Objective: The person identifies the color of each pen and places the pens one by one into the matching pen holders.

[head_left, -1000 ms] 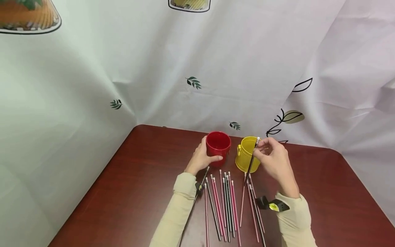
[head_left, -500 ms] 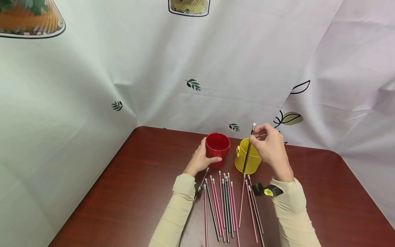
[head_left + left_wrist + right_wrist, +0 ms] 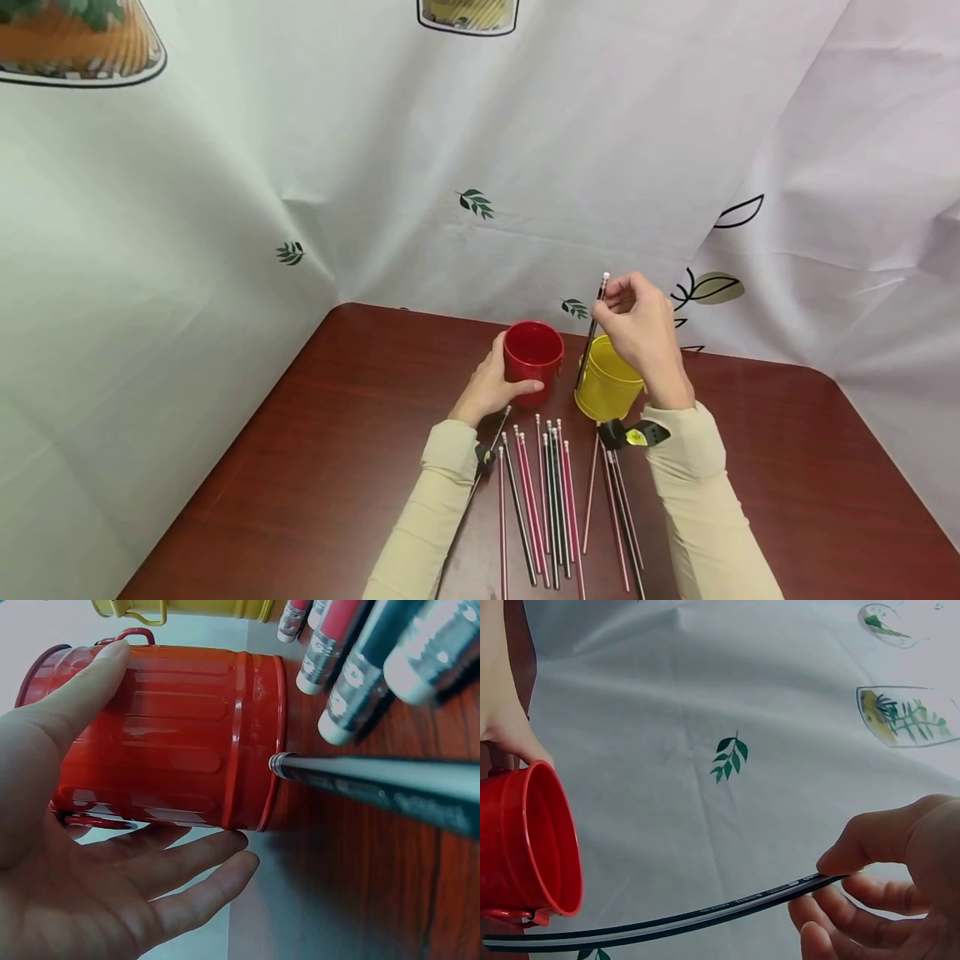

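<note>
My left hand (image 3: 491, 385) grips the small red bucket (image 3: 546, 372), thumb across its front and fingers round its left side. In the left wrist view the ribbed wall of the red bucket (image 3: 165, 727) lies between thumb and fingers. A black pencil (image 3: 589, 343) hangs steeply from my right hand (image 3: 639, 323), pinched near its white eraser end, its lower end overlapping the left side of the yellow bucket (image 3: 606, 395). From the right wrist, the black pencil (image 3: 697, 918) points toward the red bucket (image 3: 510, 847), its far tip just below the rim.
Several red and black pencils (image 3: 556, 508) lie on the brown table (image 3: 315, 467) before the buckets, eraser ends away from me. One black pencil (image 3: 375, 787) lies with its end right at the red bucket's base. A white patterned cloth (image 3: 390, 150) hangs behind the table.
My right hand has risen and moved left, lifting the black pencil from in front of the yellow bucket toward the red one. The left hand stays on the red bucket.
</note>
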A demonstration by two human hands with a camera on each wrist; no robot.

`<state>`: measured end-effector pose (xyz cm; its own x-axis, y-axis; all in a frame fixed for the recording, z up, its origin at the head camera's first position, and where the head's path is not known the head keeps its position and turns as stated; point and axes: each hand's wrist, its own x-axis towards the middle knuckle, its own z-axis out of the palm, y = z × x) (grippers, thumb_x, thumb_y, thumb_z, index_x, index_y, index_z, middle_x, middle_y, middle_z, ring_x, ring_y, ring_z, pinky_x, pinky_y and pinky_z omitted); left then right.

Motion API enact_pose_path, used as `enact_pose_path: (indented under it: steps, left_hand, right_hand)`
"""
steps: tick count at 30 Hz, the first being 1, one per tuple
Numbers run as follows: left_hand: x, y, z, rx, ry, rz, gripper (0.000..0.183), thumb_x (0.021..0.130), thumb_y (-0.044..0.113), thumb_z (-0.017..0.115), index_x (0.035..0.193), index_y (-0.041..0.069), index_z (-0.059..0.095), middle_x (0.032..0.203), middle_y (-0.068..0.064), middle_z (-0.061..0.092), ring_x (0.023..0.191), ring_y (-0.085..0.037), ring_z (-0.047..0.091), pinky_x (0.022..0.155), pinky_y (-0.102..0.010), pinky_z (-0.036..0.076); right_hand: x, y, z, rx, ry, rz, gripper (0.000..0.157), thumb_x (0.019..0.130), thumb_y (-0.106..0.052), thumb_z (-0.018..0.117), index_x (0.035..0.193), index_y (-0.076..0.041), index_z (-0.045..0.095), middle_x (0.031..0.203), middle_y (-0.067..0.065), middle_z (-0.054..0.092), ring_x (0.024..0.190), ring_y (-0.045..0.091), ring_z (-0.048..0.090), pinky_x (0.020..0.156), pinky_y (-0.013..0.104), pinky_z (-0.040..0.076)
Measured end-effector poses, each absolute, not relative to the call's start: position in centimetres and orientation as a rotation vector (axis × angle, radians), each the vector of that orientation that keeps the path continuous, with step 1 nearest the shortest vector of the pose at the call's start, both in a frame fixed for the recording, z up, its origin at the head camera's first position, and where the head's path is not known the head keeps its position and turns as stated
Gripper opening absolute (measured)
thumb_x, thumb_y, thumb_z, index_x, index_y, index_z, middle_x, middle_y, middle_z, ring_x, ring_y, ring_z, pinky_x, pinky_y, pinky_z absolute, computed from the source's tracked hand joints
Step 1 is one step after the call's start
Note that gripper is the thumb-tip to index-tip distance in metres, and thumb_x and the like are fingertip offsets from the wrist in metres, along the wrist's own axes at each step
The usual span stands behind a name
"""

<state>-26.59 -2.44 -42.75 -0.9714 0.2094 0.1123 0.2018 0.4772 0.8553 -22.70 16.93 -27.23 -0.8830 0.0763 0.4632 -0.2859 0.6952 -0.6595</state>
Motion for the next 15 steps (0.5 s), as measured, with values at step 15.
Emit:
enact_pose_path:
  steps: [15]
  left_hand:
    - [-26.8,-2.4,-42.9,0.4,2.703,1.563,0.094,0.069,0.037,0.078,0.141,0.029,0.018,0.134,0.002,0.042,0.119,-0.018,0.042,0.087,-0.04,0.048]
  right_hand:
    - [-24.3,14.9,-26.0,0.241,-2.289,1.108,0.014,0.08,-0.012,0.058,0.091,-0.004,0.057,0.082,0.007,0.063,0.072,0.014,0.059,0.066,0.015,0.047]
